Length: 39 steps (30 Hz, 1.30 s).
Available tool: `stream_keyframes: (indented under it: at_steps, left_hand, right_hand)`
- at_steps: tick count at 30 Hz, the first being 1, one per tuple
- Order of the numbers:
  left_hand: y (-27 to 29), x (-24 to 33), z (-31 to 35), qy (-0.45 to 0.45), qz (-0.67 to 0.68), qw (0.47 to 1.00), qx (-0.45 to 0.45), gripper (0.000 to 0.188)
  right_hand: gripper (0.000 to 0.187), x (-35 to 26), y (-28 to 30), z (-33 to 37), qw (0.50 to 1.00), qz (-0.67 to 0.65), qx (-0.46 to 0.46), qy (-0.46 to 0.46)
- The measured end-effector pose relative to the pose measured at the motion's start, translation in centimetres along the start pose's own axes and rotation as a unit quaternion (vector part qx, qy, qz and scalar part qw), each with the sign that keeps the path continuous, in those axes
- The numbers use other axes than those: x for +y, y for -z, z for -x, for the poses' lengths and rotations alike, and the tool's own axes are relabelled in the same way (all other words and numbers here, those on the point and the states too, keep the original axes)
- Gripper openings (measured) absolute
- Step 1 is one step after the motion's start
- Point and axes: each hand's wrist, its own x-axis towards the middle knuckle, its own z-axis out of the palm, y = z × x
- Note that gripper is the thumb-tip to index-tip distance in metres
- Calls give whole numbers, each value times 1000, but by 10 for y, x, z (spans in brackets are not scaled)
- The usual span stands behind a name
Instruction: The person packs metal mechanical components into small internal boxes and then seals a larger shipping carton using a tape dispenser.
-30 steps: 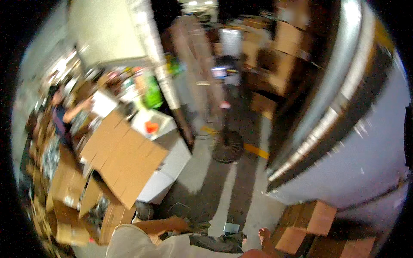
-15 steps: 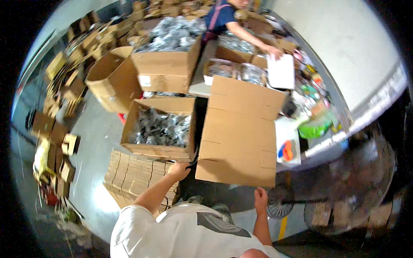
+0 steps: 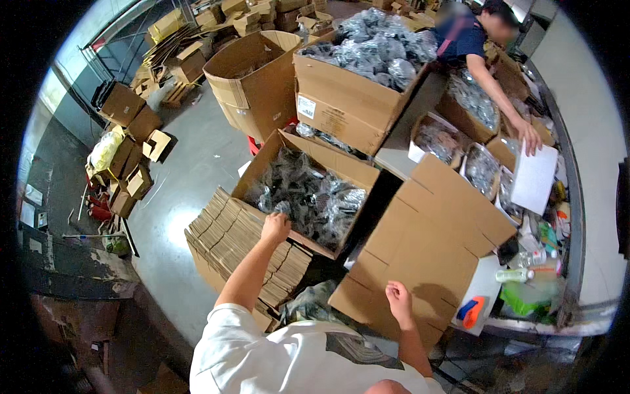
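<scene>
My left hand (image 3: 276, 227) is at the near rim of an open cardboard box (image 3: 307, 241), its fingers curled. Whatever they grip, if anything, is hidden. Inside the box lie several dark items in clear plastic bags (image 3: 298, 190), right beyond my fingertips. Over a large cardboard piece (image 3: 410, 246) with slits and fold lines hangs my right hand (image 3: 399, 303), fingers loosely bent and slightly apart, nothing visible in it. A stack of flattened cardboard (image 3: 243, 246) lies below my left forearm.
Behind stands a bigger carton (image 3: 348, 98) heaped with plastic-bagged items, beside a tall open carton (image 3: 259, 98). At right, a co-worker's hand (image 3: 529, 133) touches a white flat panel (image 3: 535, 177) over small boxes. An orange and blue object (image 3: 471, 311) lies near the table edge.
The view has turned left, shifting the boxes rightward in it. My left hand has moved onto the box's near rim. My right hand now appears over the cardboard piece rather than below its edge.
</scene>
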Motion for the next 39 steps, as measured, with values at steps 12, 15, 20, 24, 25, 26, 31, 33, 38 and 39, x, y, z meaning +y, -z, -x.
stream_keyframes:
  at_steps: [12, 15, 20, 24, 25, 26, 31, 33, 38, 39]
  left_hand:
    - [-22, -130, -182, 33, -301, 875, -378, 37]
    - [-27, -149, -190, -16, -213, 895, -391, 37]
    - [44, -101, -183, -18, -162, 914, -373, 50]
    - [37, -133, -183, -26, 124, 992, 5, 56]
    - [31, -121, -198, -1, 119, 992, -28, 54]
    - [24, -105, -216, 23, 115, 991, -61, 53]
    - [-46, -73, -259, 68, -55, 972, -219, 43]
    - [-74, -85, -255, 101, -69, 969, -216, 45]
    - [-81, -76, -244, 121, -5, 970, -212, 43]
    - [-85, -71, -244, 127, -23, 960, -249, 44]
  right_hand:
    - [49, -108, -260, -238, 902, 253, -348, 47]
    - [52, -81, -357, -279, 861, 370, -312, 158]
    - [25, -73, -428, -306, 762, 470, -444, -34]
    - [28, -74, -428, -302, 715, 445, -539, 19]
    - [30, -54, -416, -302, 732, 436, -523, 11]
    - [33, -35, -402, -301, 749, 428, -506, 4]
    - [42, -18, -317, -349, 873, 313, -318, -197]
    - [37, -54, -312, -382, 935, 172, -264, -159]
    - [29, -111, -352, -452, 863, -216, -312, -333]
    - [25, -94, -360, -467, 848, -206, -320, -370]
